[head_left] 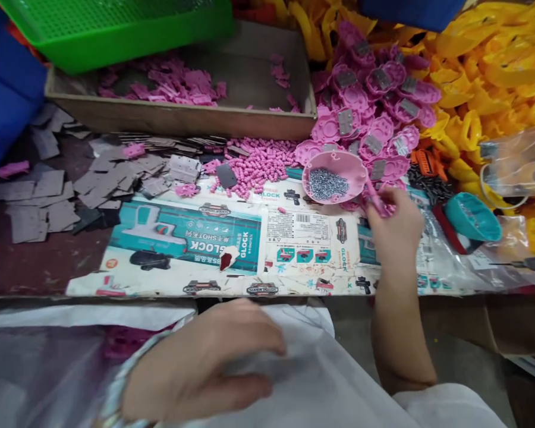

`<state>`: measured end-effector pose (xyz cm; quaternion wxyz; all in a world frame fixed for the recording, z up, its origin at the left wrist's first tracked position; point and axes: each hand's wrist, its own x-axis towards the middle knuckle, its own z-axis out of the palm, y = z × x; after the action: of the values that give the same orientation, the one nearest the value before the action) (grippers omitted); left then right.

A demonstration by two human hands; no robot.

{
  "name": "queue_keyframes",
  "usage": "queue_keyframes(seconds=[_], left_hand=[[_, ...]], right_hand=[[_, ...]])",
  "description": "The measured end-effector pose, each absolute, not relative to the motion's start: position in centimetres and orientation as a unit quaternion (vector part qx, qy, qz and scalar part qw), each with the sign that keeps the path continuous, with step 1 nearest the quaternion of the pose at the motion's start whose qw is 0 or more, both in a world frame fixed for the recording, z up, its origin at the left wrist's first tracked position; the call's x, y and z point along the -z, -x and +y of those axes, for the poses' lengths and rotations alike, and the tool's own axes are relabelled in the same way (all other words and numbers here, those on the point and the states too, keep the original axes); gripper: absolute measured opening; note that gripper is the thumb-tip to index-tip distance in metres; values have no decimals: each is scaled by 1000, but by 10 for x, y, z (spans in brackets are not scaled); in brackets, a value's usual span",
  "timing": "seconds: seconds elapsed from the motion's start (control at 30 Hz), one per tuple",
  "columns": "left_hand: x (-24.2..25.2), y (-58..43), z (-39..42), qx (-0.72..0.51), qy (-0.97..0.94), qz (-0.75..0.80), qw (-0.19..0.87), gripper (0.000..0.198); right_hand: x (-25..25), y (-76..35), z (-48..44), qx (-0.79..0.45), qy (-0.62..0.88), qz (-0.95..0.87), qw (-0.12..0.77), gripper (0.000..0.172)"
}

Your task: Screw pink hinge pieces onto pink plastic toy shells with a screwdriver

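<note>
Pinching pink part (374, 193) with right hand (397, 223), left hand (205, 356) spread; cardboard (249, 280) reads "GLOCK"

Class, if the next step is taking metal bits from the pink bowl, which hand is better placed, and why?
Probably the right hand: it is beside the bowl, though touching a pink part. The open left hand is farther off, short of the table edge.

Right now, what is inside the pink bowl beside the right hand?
Inside the pink bowl lies a heap of small silvery metal pieces, too small to identify. The heap covers the bowl's bottom, so nothing beneath it shows.
</note>
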<state>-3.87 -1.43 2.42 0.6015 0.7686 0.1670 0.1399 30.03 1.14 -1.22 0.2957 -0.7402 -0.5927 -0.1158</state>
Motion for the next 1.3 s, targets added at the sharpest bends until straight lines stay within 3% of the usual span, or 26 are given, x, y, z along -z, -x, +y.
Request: queue_keyframes(seconds=[0.1,0.17,0.23,0.3,0.37,0.43,0.5,0.63,0.73,0.83,1.0,1.3], left_hand=[[-6,2,-7,-232,-563,228,760,24],[7,-15,-6,-310,-397,259,824,39],[15,-22,-4,-360,-278,289,842,51],[15,-21,-2,-373,-219,339,836,53],[11,-15,1,-357,-190,379,833,49],[7,-9,3,-335,-180,390,839,44],[5,-4,4,-322,-170,392,845,37],[10,1,4,-330,-162,399,840,31],[13,4,4,-334,-251,429,801,23],[8,7,4,-334,-425,473,696,16],[-5,11,5,-297,-645,461,532,22],[-2,20,9,-257,-789,404,386,18]], right_hand=[[1,-271,-10,205,723,-549,366,14],[-9,-238,-26,204,689,-581,383,22],[-18,-209,-33,91,632,-699,323,17],[-24,-191,-28,-108,519,-802,274,39],[-24,-187,-11,-215,464,-809,291,53],[-15,-189,10,-187,505,-791,289,39],[0,-191,30,-123,557,-788,230,16],[14,-187,45,-131,571,-788,192,11],[-3,-181,34,-191,544,-786,222,5],[-25,-174,21,-294,473,-784,273,5],[-32,-164,15,-358,416,-774,316,5],[-32,-160,16,-430,447,-742,256,14]])
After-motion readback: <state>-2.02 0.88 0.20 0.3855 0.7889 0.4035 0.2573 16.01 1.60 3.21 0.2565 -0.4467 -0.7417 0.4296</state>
